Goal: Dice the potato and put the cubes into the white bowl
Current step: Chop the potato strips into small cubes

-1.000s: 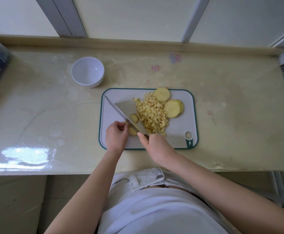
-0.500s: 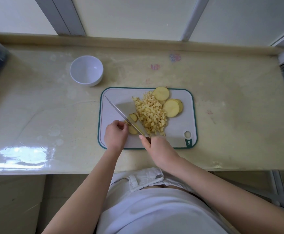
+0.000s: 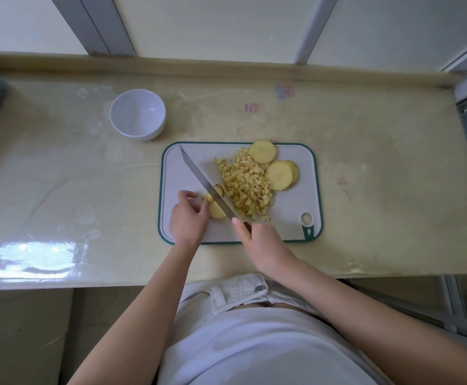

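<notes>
Dicing midway: right hand (image 3: 263, 243) grips the knife (image 3: 201, 179), left hand (image 3: 188, 218) pinches a slice (image 3: 216, 209). The cubes (image 3: 246, 187) lie piled; round slices (image 3: 278, 175) await cutting; white bowl (image 3: 136, 113) empty.

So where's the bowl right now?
In the head view, the bowl sits on the counter at upper left, just beyond the far-left corner of the board.

A green-edged board (image 3: 288, 212) lies on the counter (image 3: 365, 162). The left hand (image 3: 189, 218), fingers curled, holds a potato piece (image 3: 218, 211) at the board's near left. The right hand (image 3: 263, 243) grips the knife (image 3: 207, 184), its blade slanting away leftward across that piece. Right of the blade lies a heap of cubes (image 3: 245, 187), with round slices (image 3: 279, 175) beyond. A white bowl (image 3: 132, 112) stands apart, off the board's far left corner.
</notes>
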Demonstrator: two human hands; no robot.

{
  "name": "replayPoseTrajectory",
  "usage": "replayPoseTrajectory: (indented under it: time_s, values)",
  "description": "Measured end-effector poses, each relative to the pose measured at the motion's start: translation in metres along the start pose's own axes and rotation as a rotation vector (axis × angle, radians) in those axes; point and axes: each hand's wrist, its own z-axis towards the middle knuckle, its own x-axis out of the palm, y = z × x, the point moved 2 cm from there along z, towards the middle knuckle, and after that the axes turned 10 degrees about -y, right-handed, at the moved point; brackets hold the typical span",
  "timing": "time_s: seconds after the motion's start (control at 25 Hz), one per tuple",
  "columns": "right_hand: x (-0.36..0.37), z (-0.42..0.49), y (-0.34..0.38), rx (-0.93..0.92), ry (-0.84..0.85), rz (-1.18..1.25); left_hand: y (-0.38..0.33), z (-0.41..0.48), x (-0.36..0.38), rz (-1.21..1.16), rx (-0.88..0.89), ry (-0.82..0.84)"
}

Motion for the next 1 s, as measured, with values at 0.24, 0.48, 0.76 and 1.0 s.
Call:
replayPoseTrajectory:
  time_s: [0.24,0.48,0.76,1.0]
  values:
    - [0.003,0.001,0.0,0.022,-0.002,-0.001,0.003,0.001,0.002,-0.07,-0.001,0.035]
    - [-0.001,0.0,-0.003,0.047,-0.011,0.033,0.002,-0.005,-0.001,-0.095,-0.012,0.038]
    - [0.0,0.002,-0.002,0.031,-0.004,0.007,-0.004,-0.012,-0.001,-0.047,0.05,0.026]
    - [-0.004,0.004,-0.004,0.005,0.037,-0.014,-0.003,-0.011,0.001,-0.096,0.013,0.005]
